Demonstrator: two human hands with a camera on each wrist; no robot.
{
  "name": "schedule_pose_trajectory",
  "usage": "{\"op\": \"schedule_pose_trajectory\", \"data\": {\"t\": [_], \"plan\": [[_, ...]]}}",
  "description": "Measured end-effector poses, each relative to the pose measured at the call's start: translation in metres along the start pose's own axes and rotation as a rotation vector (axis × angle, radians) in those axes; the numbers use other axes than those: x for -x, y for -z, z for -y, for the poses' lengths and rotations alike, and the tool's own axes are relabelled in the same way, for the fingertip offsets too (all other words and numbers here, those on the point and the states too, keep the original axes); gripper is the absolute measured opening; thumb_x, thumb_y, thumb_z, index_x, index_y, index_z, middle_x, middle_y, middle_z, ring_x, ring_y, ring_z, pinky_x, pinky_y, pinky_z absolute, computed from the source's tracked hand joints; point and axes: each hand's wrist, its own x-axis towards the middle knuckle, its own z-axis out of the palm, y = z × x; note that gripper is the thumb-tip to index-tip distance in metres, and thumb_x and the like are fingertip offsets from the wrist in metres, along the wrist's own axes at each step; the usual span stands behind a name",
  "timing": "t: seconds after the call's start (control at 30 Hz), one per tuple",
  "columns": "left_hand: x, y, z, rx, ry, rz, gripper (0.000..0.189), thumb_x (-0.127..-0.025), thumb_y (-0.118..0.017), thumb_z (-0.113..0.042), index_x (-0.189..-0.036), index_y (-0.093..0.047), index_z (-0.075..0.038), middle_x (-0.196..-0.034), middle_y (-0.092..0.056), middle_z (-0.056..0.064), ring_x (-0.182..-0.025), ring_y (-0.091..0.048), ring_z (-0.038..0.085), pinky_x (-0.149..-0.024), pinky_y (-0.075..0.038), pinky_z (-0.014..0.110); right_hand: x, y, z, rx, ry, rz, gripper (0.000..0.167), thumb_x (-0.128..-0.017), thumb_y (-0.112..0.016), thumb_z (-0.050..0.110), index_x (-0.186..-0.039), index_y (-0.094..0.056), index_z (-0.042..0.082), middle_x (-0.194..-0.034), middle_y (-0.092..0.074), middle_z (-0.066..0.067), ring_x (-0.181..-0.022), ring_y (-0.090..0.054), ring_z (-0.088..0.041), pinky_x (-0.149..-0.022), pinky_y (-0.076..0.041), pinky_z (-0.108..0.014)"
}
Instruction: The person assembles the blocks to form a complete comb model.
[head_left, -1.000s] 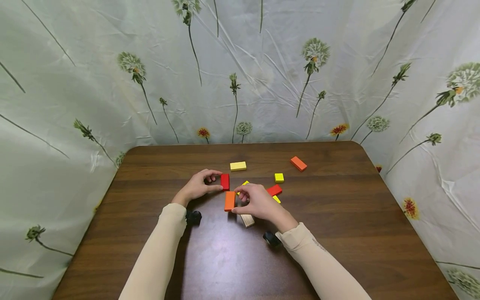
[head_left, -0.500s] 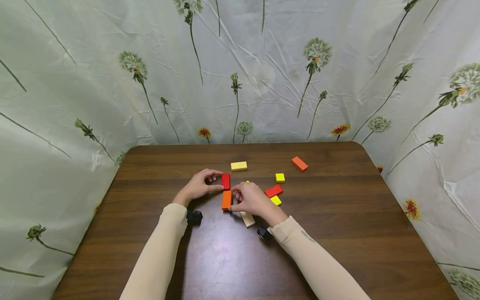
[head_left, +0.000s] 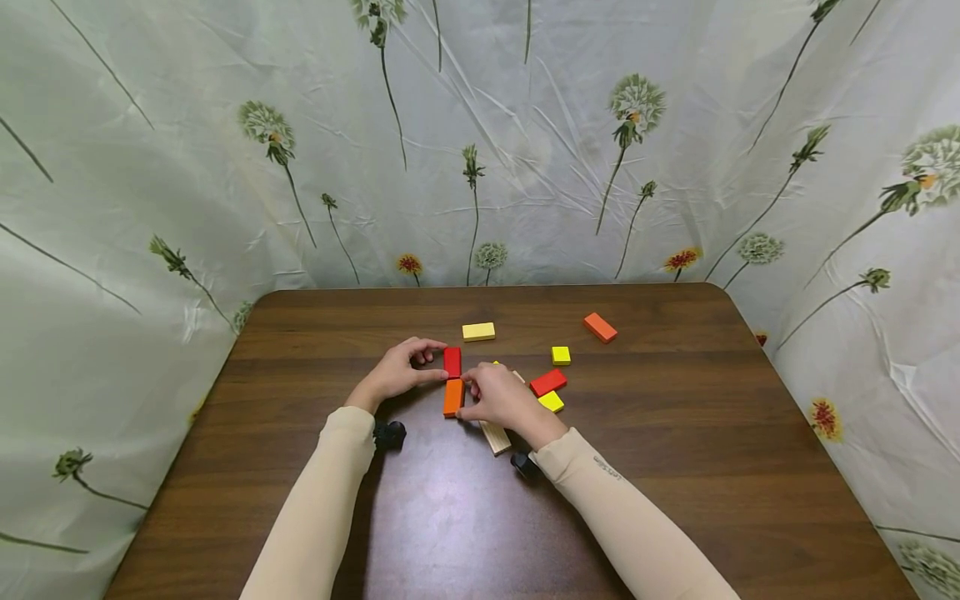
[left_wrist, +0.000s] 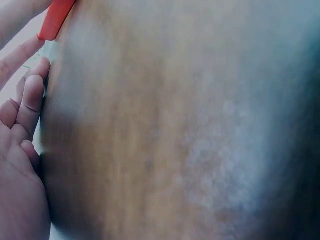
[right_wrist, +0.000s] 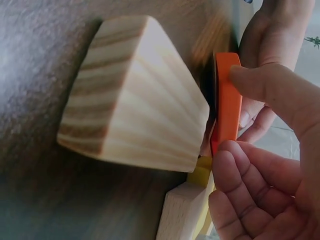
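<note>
A red block [head_left: 452,362] lies flat on the table, its near end against the far end of an orange block [head_left: 453,398]. My left hand [head_left: 400,369] pinches the red one from the left, thumb at its near end and index finger at the far end. From the right, my right hand [head_left: 510,396] holds the orange one between thumb and fingertips, as the right wrist view also shows. Under that hand lies a plain wooden block [head_left: 495,437], partly hidden. Only a corner of a yellow block [head_left: 496,363] shows behind the knuckles.
Right of the hands lie another red block [head_left: 548,383], a yellow block [head_left: 551,402] and a small yellow block [head_left: 561,356]. Further back are a pale yellow block [head_left: 478,332] and a second orange block [head_left: 600,327]. A flowered curtain [head_left: 555,208] hangs behind the table [head_left: 675,467].
My right hand has slid the orange block slightly left and away from me, bringing it in line with the red block. The left hand has stayed on the red block.
</note>
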Motion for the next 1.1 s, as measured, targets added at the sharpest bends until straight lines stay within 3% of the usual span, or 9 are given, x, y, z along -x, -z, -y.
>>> {"op": "schedule_pose_trajectory", "data": {"t": [0.4, 0.6, 1.1], "plan": [[0.0, 0.0005, 0.001, -0.005, -0.016, 0.0, 0.052, -0.093, -0.087, -0.029, -0.139, -0.07, -0.014, -0.108, -0.063, 0.007, -0.1, -0.055, 0.022, -0.089, -0.045, 0.034, -0.0059, -0.0046, 0.0011, 0.082, 0.02, -0.026, 0.033, -0.086, -0.092, 0.028, -0.104, -0.074, 0.006, -0.077, -0.051, 0.003, -0.071, -0.047, -0.01, -0.063, -0.035, -0.021], [-0.0001, 0.0005, 0.0006, 0.001, 0.002, 0.002, 0.052, -0.093, -0.087, -0.029, -0.14, -0.07, -0.015, -0.109, -0.062, 0.007, -0.101, -0.054, 0.022, -0.09, -0.045, 0.035, -0.0072, -0.0048, 0.0024, 0.084, 0.021, -0.019, 0.025, -0.086, -0.091, 0.022, -0.09, -0.073, 0.006, -0.072, -0.045, 0.003, -0.067, -0.042, -0.01, -0.059, -0.031, -0.021], [-0.0004, 0.0009, -0.0003, -0.002, 0.016, 0.01, 0.052, -0.094, -0.085, -0.029, -0.142, -0.069, -0.015, -0.11, -0.062, 0.007, -0.102, -0.054, 0.022, -0.087, -0.046, 0.035, -0.008, -0.0055, 0.0026, 0.126, 0.041, -0.026, 0.025, -0.089, -0.09, 0.023, -0.086, -0.071, 0.008, -0.067, -0.039, 0.006, -0.065, -0.037, -0.009, -0.059, -0.027, -0.022]]}}
